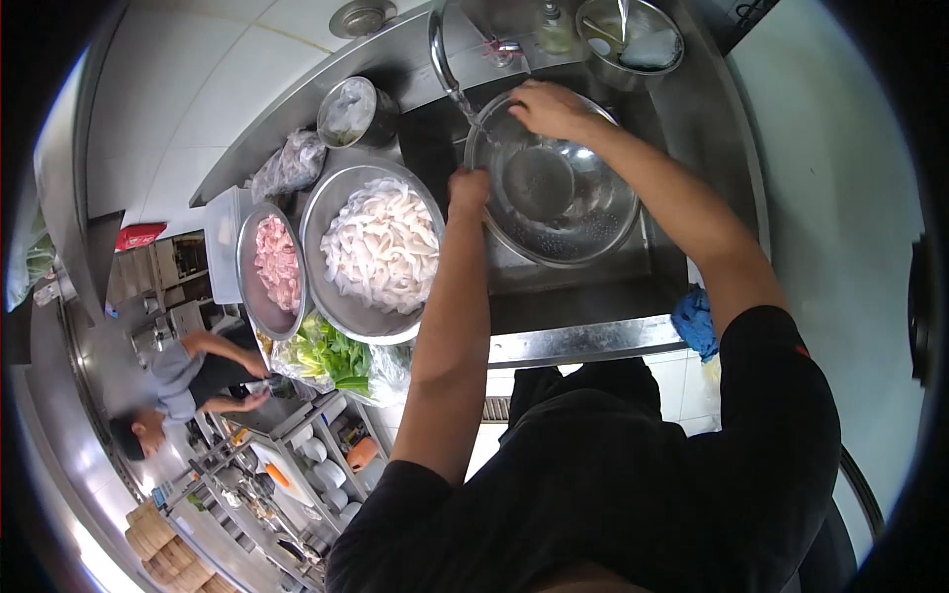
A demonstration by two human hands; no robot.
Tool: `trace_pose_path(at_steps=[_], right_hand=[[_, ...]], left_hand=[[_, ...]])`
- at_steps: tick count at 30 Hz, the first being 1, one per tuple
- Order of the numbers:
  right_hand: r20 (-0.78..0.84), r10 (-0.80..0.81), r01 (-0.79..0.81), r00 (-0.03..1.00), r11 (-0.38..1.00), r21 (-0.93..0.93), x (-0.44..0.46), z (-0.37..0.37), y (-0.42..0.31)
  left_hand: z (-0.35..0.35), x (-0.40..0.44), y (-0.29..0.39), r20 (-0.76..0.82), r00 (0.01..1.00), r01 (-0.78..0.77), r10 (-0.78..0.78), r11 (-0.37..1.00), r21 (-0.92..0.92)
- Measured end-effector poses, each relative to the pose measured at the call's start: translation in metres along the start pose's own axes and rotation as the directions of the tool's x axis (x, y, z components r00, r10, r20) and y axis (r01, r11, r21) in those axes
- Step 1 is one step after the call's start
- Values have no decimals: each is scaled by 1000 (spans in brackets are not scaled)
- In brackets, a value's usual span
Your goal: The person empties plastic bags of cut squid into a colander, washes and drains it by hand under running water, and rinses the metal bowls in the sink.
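A metal colander (539, 219) with small holes in its wall is tilted in the sink (554, 301). My left hand (470, 190) is closed around its left rim. At the far rim, my right hand (549, 107) bends over the edge, with its fingers curled against the inside; part of the grip is hidden. The curved faucet (442, 54) runs a stream of water onto the colander's upper left rim, close to both hands.
Left of the sink stand a large bowl of white strips (384, 247), a bowl of pink meat (278, 265) and leafy greens (336, 356). A metal pot (358, 112) and a bowl with utensils (633, 35) flank the faucet. A co-worker (193, 381) is further left.
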State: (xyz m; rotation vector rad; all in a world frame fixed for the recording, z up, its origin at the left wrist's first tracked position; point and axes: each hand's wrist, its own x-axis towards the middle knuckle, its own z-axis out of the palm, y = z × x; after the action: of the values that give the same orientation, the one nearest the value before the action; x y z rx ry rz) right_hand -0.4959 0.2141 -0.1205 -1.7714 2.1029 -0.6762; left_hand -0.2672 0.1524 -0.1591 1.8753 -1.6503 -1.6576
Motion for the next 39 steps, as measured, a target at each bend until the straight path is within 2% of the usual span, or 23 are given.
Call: trace_pose_path(at_steps=[1, 2, 5, 8, 9, 13, 16, 17, 20, 21, 22, 23, 24, 25, 27, 28, 30, 31, 32, 34, 35, 37, 39], right_hand=[[98, -57, 45, 994, 992, 118, 7, -6, -14], [189, -125, 78, 974, 968, 240, 13, -9, -29], [343, -7, -229, 939, 733, 641, 19, -16, -70], [391, -65, -249, 918, 673, 697, 31, -24, -77], [461, -122, -243, 879, 717, 653, 30, -29, -73], [387, -115, -268, 915, 542, 796, 34, -50, -76], [621, -242, -329, 745, 677, 658, 27, -49, -81], [544, -258, -230, 798, 704, 672, 25, -48, -81], [389, -166, -204, 906, 634, 746, 31, -44, -67], [483, -172, -303, 859, 590, 748, 29, -45, -64], [474, -168, -248, 864, 676, 693, 32, -47, -64], [468, -163, -196, 869, 754, 627, 34, -48, -62], [466, -157, -148, 871, 820, 553, 34, -46, -59], [384, -128, -68, 915, 886, 458, 37, -43, -52], [206, -114, 66, 972, 972, 225, 43, -36, -39], [258, -90, -1, 962, 943, 332, 43, -37, -38], [373, -65, -151, 926, 840, 521, 41, -42, -41], [373, -80, -217, 924, 694, 686, 41, -43, -42], [363, -92, -218, 927, 657, 722, 46, -48, -42], [157, 61, -140, 986, 820, 555, 70, -49, -28], [-19, 173, -151, 985, 904, 400, 78, -48, -23], [-404, 290, -280, 868, 956, 85, 88, -36, -13], [-416, 360, -344, 835, 932, 114, 97, 13, 3]], left_hand=[[2, 6, 1, 10, 1000, 28, -27, 999, -39], [3, 9, 6, 70, 998, 11, -12, 1000, 5], [9, 24, 35, 226, 973, -68, 43, 992, 105], [17, 38, 62, 286, 954, -130, 90, 983, 126], [18, 41, 67, 292, 951, -140, 99, 983, 120], [21, 50, 79, 302, 948, -140, 102, 984, 107], [24, 48, 73, 282, 957, -102, 68, 989, 105], [26, 46, 68, 272, 961, -79, 49, 992, 100], [22, 46, 55, 234, 972, -79, 36, 981, 175], [21, 61, 39, 268, 935, -335, 234, 829, 447], [21, 82, 20, 290, 859, -496, 422, 542, 679], [21, 85, 13, 404, 733, -568, 547, 167, 806], [23, 88, 4, 404, 747, -554, 527, 157, 818], [23, 67, 13, 404, 761, -539, 508, 147, 830], [21, -13, 47, 125, 902, -347, 414, 520, 781], [19, -39, 54, -13, 943, -229, 333, 676, 700], [13, -76, 43, -67, 944, -200, 324, 719, 665], [11, -95, 35, -90, 939, -206, 333, 751, 628], [10, -114, 27, -113, 932, -217, 345, 777, 590], [15, -136, -14, -185, 757, -439, 626, 698, 565], [16, -158, -18, -191, 736, -468, 649, 692, 549], [16, -190, -28, -182, 664, -529, 726, 628, 571], [6, -217, -31, -91, 632, -562, 770, 536, 630]])
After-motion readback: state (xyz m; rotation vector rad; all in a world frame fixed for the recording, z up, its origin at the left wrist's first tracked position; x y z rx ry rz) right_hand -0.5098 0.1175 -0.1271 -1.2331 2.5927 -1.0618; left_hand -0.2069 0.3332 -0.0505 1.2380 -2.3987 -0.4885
